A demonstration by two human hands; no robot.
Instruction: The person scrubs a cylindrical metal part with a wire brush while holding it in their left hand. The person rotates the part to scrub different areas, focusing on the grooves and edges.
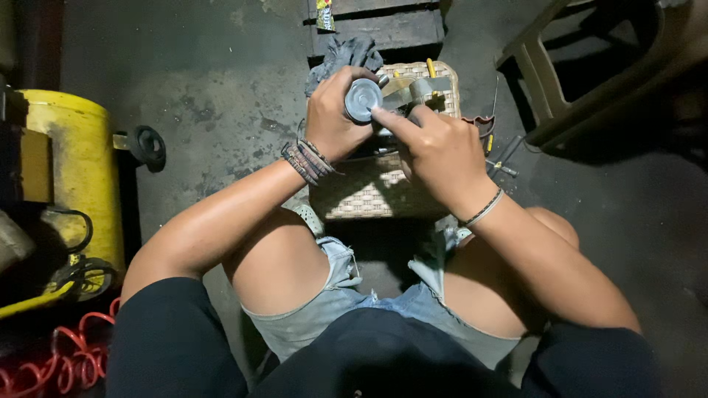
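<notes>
My left hand (333, 116) is closed around a round grey metal part (362, 100) and holds it up with its flat face toward me. My right hand (435, 151) is beside it, its forefinger stretched out and touching the lower right edge of that face. Both hands hover over a woven basket (369, 193) that stands on the floor between my knees. Several tools and metal pieces (417, 88) lie in the basket, partly hidden by my hands. Bracelets circle both wrists.
A yellow tank (77, 169) with a small black wheel (147, 146) stands at the left, with a coiled red hose (70, 354) below it. A grey rag (343, 55) lies beyond the basket. A plastic chair (582, 74) is at the upper right. Small tools (501, 166) lie on the concrete floor.
</notes>
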